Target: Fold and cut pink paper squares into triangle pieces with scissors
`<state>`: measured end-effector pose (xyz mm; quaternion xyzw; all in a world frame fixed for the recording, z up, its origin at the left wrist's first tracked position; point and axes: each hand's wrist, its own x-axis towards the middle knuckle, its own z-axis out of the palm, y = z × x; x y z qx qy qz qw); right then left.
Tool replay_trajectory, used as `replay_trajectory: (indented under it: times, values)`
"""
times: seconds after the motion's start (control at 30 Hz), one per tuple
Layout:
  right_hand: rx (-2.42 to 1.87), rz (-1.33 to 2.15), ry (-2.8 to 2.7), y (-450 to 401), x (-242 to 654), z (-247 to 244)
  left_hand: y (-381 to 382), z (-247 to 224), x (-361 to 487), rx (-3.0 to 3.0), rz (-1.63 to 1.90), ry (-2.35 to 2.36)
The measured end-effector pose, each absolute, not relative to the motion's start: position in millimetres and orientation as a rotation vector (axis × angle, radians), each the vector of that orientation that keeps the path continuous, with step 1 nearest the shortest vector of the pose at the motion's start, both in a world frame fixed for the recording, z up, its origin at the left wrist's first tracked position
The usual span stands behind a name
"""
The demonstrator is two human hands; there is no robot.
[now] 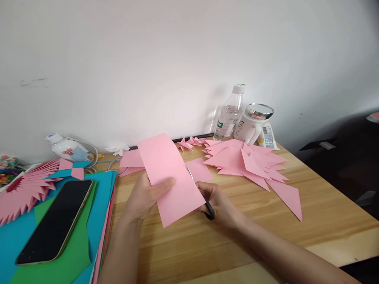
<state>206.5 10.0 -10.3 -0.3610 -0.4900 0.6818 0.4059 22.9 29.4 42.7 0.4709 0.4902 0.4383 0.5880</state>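
L hand (147, 194) grips a pink sheet (173, 177), thumb on top, up over the table (189, 252); R hand (220, 205) has its fingers closed round black-handled scissors (210, 210) at the sheet's R edge. I see pointy pink pcs. (229, 159) piled to the R, phone (55, 223) far L.

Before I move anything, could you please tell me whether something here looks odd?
The white bottle on the left looks tipped over rather than standing, and dark scuffs mark the wall above it.
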Motion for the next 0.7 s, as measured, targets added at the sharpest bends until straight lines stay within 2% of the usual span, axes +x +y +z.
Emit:
replay_trajectory:
  times: [0.7]
  values:
    - [-0.890, 1.717, -1.256, 9.5, 204.9, -8.4, 30.5, 40.7, 23.6, 1.097, 1.022, 1.130]
